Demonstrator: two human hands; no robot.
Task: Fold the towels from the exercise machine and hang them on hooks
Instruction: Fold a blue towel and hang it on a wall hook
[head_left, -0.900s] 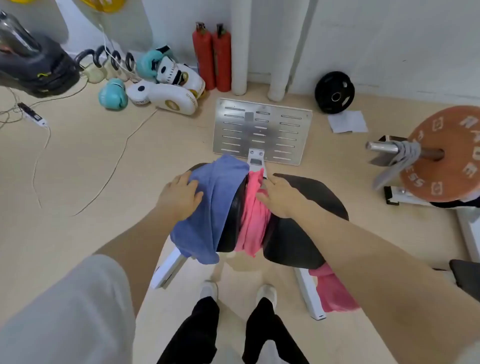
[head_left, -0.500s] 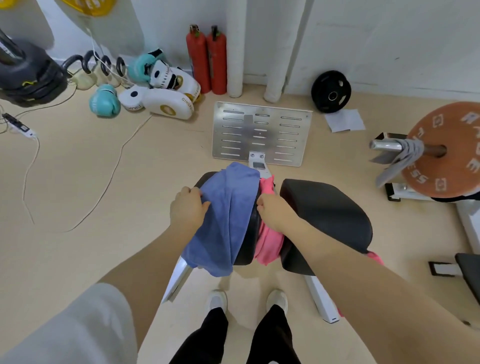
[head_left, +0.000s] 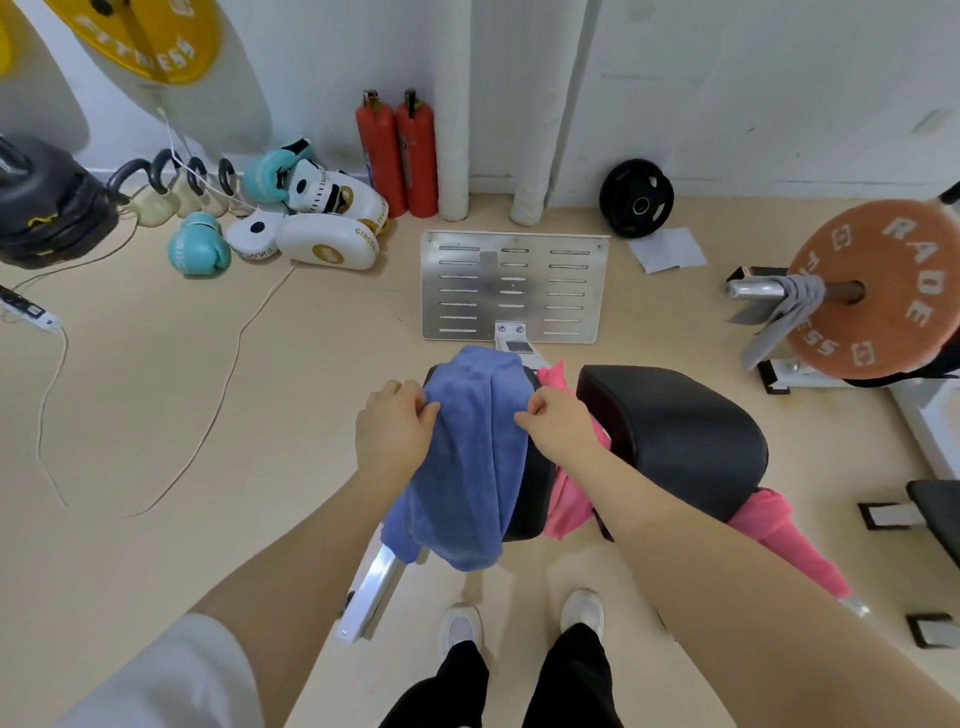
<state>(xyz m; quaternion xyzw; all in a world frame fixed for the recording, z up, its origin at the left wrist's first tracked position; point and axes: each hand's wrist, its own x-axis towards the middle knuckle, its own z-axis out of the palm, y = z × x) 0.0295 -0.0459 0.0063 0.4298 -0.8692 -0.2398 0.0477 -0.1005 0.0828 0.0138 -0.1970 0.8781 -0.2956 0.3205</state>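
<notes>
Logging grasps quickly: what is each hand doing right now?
Left hand: closed, pinching the blue towel's left edge.
Right hand: closed, pinching the blue towel's right edge.

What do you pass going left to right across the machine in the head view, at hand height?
Left hand → blue terry towel → right hand → pink towel → black padded roller.

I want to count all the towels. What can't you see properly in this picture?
Head view only:
- Pink cloth towel: mostly hidden by black padded seat and right hand.
- Grey towel on the metal bar: folds unclear, too small.
- Hooks: none in view.
- Blue terry towel: underside hidden; left hand covers its edge.
</notes>
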